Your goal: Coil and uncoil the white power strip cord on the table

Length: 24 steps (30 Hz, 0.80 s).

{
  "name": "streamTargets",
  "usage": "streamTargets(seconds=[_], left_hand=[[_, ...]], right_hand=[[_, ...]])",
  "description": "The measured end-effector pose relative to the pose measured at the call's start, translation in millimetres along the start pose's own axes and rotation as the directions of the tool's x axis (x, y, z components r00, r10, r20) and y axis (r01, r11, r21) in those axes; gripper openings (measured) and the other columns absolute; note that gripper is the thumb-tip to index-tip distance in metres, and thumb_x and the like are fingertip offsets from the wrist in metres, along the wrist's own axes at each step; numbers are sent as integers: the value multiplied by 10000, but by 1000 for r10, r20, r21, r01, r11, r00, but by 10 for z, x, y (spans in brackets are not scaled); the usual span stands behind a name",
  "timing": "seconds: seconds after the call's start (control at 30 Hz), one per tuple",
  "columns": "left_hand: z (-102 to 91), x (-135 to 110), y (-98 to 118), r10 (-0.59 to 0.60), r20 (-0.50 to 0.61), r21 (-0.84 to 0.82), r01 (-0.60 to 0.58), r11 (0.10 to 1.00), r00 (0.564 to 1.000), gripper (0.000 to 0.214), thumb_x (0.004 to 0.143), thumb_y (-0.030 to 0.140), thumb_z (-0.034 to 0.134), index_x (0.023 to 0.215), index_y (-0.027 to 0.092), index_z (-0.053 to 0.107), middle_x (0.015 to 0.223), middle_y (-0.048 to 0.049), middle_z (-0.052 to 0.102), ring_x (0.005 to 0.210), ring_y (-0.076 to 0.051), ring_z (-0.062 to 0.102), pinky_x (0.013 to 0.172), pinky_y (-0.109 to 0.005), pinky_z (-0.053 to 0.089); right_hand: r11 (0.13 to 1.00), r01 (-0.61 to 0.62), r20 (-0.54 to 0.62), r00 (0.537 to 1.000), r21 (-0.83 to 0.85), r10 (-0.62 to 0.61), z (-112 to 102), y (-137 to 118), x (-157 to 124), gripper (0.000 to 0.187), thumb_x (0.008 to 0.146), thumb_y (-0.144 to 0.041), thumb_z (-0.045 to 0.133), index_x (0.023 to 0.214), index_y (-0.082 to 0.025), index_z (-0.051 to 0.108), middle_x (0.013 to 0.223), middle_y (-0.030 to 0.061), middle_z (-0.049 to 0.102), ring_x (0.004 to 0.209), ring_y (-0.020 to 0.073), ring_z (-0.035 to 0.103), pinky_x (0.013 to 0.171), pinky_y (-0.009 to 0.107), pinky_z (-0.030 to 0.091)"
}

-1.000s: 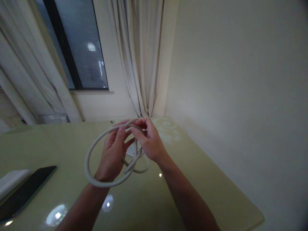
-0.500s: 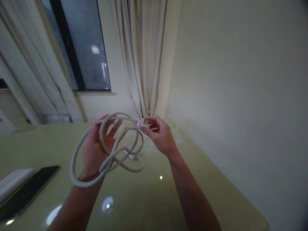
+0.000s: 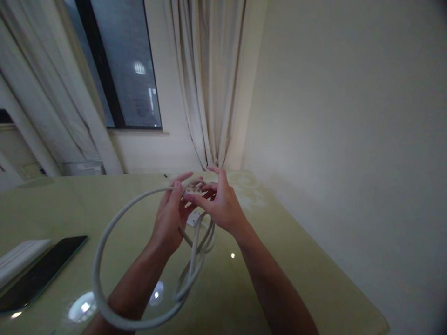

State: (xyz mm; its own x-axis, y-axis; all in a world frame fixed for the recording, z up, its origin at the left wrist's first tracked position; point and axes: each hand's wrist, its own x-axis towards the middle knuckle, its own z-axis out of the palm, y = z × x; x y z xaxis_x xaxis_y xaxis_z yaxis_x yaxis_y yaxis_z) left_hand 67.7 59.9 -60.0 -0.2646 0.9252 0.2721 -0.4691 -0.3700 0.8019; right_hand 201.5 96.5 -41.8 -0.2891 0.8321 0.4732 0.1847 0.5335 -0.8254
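White cord (image 3: 101, 260) is hanging in loops from two hands above the counter (image 3: 296, 284), and I am watching its plug (image 3: 193, 190) sitting between them. The left hand (image 3: 169, 218) is pinching the cord just beside the plug, thumb on top. The right hand (image 3: 225, 207) is closing narrowly around the plug, thumb at its near side and index finger standing clear; I am not making out the prongs. One large loop is swinging out to the left, passing in front of the left forearm, while tighter strands are crossing beneath the fingers.

For handling this well, I am favouring a firm left pinch, so that the right hand is guiding the plug body rather than tugging the cord. I am also wanting the crossed strands parted first, since a plug going through the wrong gap is likely knotting them, and the wide loop is probably catching the forearm.

Below the hands, a white block (image 3: 193, 218) is resting on the counter; farther left, a black slab (image 3: 45, 270) is lying beside a white bar (image 3: 23, 258).
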Motion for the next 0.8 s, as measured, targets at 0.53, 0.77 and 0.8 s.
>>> streamTargets(seconds=[0.53,0.77,0.8], left_hand=[[-720,489,72,461,84,689,-385,614,883,355,1000,515,617,1168,237,759,1321,-102,636,1307,-282,603,1106,-485,560],[-1660,896,-19,383,153,963,-224,149,911,316,861,348,632,1096,213,794,960,-141,701,1405,-362,509,1081,-537,543],[-1736,908,-45,352,149,975,-196,104,924,332,862,350,629,1111,201,789,924,-143,715,1401,-366,514,1113,-542,517]], right_hand=[[991,101,-323,944,88,-67,-233,5,93,467,895,-552,796,1230,-258,654,1275,115,767,1196,276,737,807,356,606],[948,156,-437,899,278,-20,-441,202,222,475,847,-439,806,1250,-238,653,1322,137,749,1150,271,736,871,391,598],[940,150,-430,903,306,-4,-468,210,226,471,843,-415,791,1256,-234,656,1324,139,752,1128,267,743,872,396,596]])
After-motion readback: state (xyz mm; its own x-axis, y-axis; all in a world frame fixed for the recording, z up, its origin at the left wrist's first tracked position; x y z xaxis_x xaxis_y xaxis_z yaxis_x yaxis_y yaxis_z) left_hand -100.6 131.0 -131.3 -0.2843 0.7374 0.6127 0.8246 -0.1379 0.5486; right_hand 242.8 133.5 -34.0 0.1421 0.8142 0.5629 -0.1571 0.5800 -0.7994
